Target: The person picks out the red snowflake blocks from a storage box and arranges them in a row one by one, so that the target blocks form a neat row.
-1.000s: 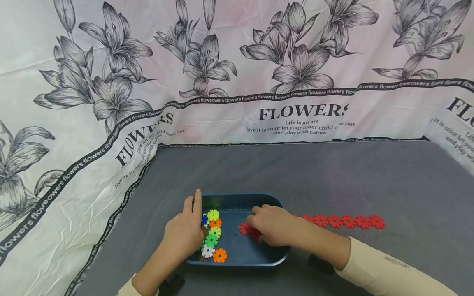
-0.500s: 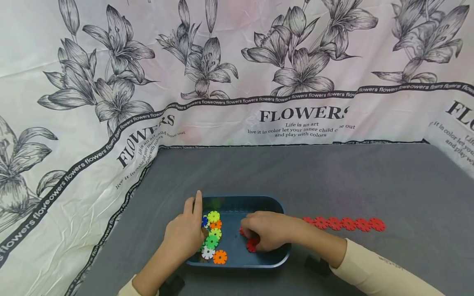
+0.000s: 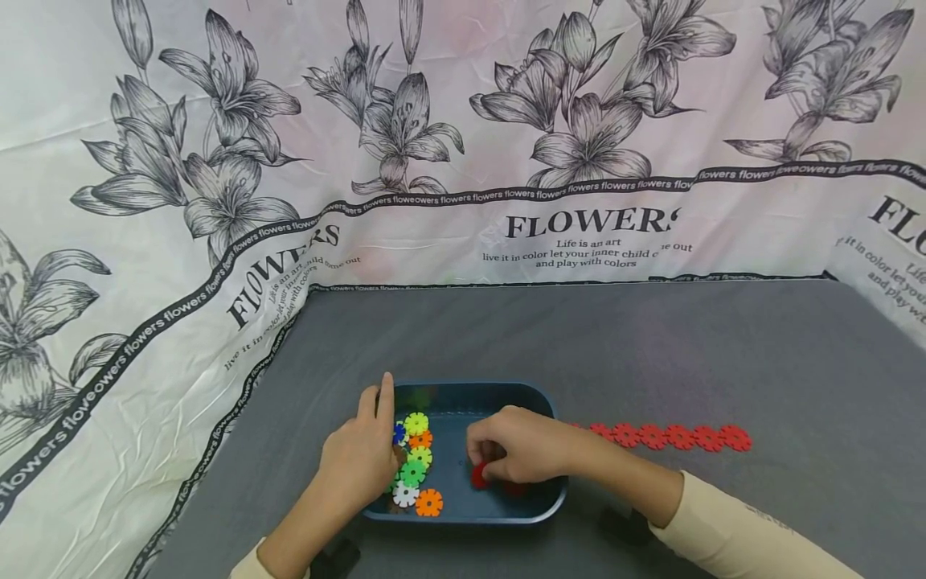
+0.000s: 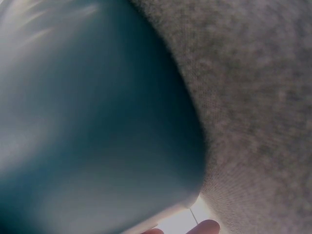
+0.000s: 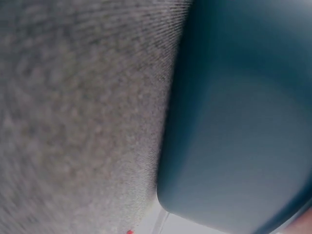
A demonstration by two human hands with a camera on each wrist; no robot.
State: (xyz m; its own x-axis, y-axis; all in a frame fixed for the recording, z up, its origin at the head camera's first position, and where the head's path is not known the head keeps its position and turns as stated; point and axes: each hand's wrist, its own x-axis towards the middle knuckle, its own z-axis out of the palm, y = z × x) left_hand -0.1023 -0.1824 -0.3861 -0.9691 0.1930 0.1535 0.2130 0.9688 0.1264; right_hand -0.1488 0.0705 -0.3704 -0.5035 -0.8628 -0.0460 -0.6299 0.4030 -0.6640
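Note:
A dark blue tray (image 3: 463, 515) stands on the grey cloth in the head view. My left hand (image 3: 360, 458) rests over its left rim with the index finger stretched forward. Inside the tray, my right hand (image 3: 524, 442) pinches a red notched disc (image 3: 479, 475) between thumb and fingers. More red shows under that hand (image 3: 515, 488), mostly hidden. Beside the left hand lie notched discs in several colours, among them a green disc (image 3: 413, 473), a white disc (image 3: 405, 494) and an orange disc (image 3: 429, 503). Both wrist views mainly show the tray's outer wall (image 4: 97, 122).
To the right of the tray, a row of red notched discs (image 3: 679, 437) lies on the grey cloth (image 3: 579, 346), partly behind the right forearm. A white curtain with printed flowers (image 3: 586, 137) hangs at the back and along the left side.
My right hand has moved slightly left within the tray, and its fingers have closed on a red disc. The left hand, the tray and the red row look the same.

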